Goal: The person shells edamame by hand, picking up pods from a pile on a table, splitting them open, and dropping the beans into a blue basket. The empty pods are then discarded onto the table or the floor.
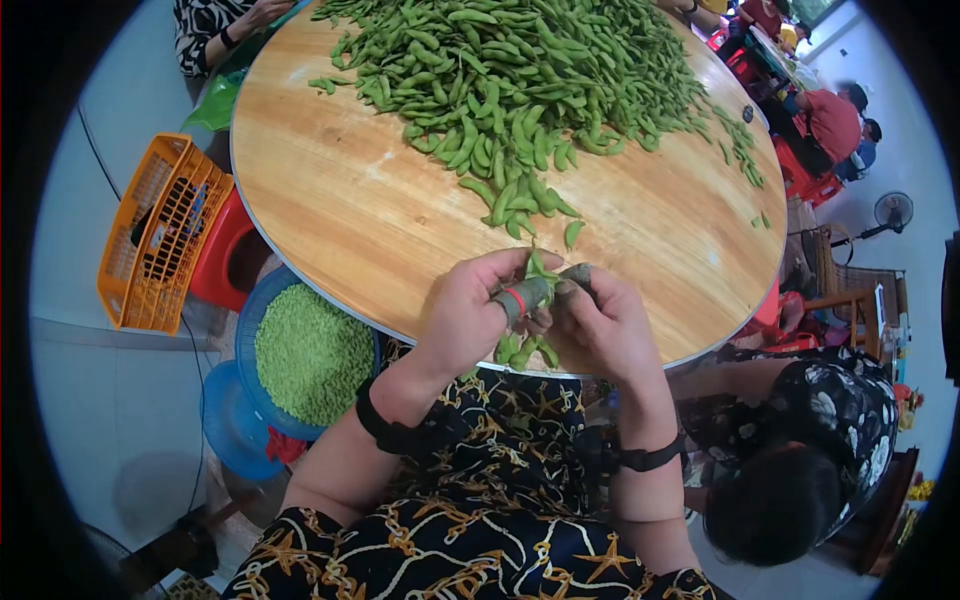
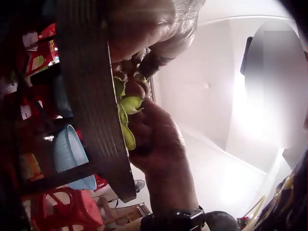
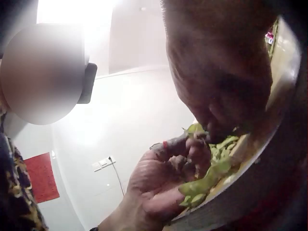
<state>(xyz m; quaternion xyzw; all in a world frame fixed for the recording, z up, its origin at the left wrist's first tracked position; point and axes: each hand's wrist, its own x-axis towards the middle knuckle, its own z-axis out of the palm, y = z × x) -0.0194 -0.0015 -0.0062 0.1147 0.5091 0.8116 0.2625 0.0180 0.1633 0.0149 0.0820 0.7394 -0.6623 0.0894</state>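
Note:
Close together over the near edge of the round wooden table (image 1: 330, 220), both hands meet at a green soybean pod (image 1: 538, 268). My left hand (image 1: 460, 310) pinches the pod; its thumb wears a grey-green cover (image 1: 524, 297) with a red band. Fingers of my right hand (image 1: 618, 325) are bent in against the pod from the other side, a dark cover on one digit too. Below the hands, several pods (image 1: 525, 350) lie at the table edge. The right wrist view shows the left hand (image 3: 159, 185) near pods (image 3: 209, 180), with the right hand (image 3: 221, 72) above.
A large heap of soybean pods (image 1: 520, 70) covers the table's far side. At the left, a blue basin (image 1: 247, 350) holds shelled green beans (image 1: 312, 355), beside a red stool (image 1: 222, 255) and an orange crate (image 1: 160, 230). Another person (image 1: 800, 440) is close on the right.

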